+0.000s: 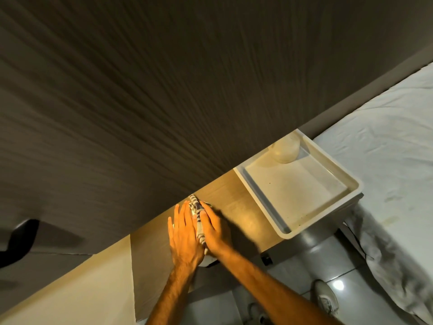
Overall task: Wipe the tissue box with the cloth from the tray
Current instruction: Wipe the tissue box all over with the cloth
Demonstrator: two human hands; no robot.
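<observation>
A striped grey-and-white cloth [196,207] lies over the tissue box on the wooden shelf [243,214]. My left hand [185,233] and my right hand [216,228] lie flat side by side on top of it, fingers stretched toward the wall. The cloth shows in the gap between them and past the fingertips. The tissue box [209,260] is almost wholly hidden; only a white corner shows under my wrists. The white tray [264,205] stands to the right on the same shelf, apart from my hands.
A pale round object [286,150] sits in the tray's far corner. A dark ribbed wall panel [164,90] rises right behind the shelf. A bed with a white sheet [386,160] is on the right. Grey tiled floor and a shoe [325,299] are below.
</observation>
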